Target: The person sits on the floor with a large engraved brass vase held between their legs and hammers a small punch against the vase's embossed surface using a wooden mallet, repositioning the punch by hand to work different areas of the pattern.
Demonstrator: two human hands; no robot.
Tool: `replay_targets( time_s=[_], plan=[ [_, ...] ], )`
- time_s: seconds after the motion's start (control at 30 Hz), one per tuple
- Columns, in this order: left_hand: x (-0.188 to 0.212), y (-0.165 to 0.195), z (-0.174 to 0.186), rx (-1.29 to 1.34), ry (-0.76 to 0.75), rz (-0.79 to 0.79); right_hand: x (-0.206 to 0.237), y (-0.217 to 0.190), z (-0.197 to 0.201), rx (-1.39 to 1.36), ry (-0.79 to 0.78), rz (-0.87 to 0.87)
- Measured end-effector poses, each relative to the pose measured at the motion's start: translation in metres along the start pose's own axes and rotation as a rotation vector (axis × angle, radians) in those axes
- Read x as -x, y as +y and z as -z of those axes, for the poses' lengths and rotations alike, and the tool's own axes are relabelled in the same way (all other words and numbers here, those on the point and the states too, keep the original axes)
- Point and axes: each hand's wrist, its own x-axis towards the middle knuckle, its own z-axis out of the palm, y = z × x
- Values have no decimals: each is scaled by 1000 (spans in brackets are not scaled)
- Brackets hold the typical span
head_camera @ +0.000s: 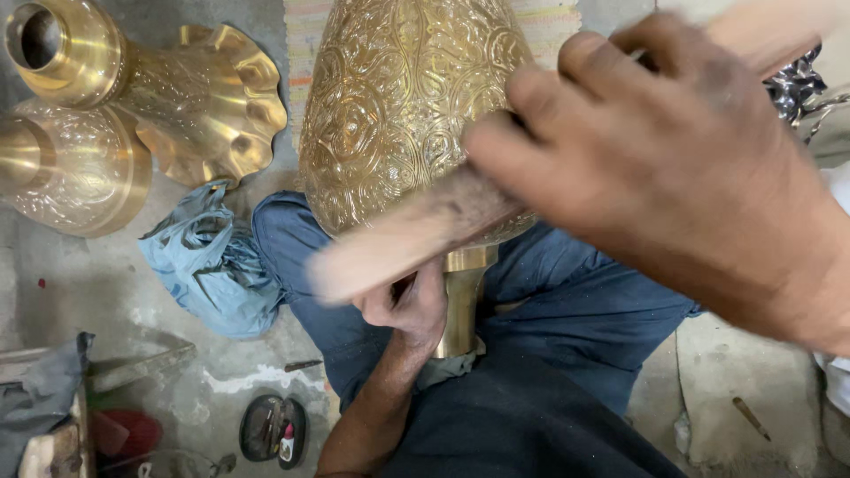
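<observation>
Lying on the concrete floor at the far left are two brass vessels: one with a round open neck and a fluted, flaring rim, and below it a rounder engraved one, the two touching or nearly so. Just right of them sits a crumpled blue cloth, pressed against the person's knee. Lower left, a grey rag hangs over a wooden edge, with a red object beside it and a small dark oval tray of bits further right.

At the centre stands the large embossed brass vase — covered in scrolling relief, its narrow stem pointing down into the person's lap, between legs in blue trousers. The left hand is closed around the stem just under the body of the vase, fingers curled tight.

A pale, flat wooden stick crosses the lower belly of the vase, blurred with motion (its edges cannot be made out sharply). The right hand fills the right side of the view, fingers wrapped shut around the upper end of that stick — knuckles dusty and dark. Behind it, at the top right edge, something shiny and crumpled shows.
</observation>
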Motion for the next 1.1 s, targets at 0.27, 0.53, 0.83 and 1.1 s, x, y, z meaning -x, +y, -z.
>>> replay_targets(
  time_s=[0.27,0.53,0.83,1.1],
  plan=[
    [0,-3,0,20,-25,14,11,-2,-4,-235,166,-32],
    [0,-1,2,17,-38,11,9,-5,-5,-327,55,-72],
    [1,-3,-1,23,-38,-1,14,-3,-9,19,38,-9],
    [1,-6,-1,40,-37,-13,16,-4,-14,2,133,21]
  ],
)
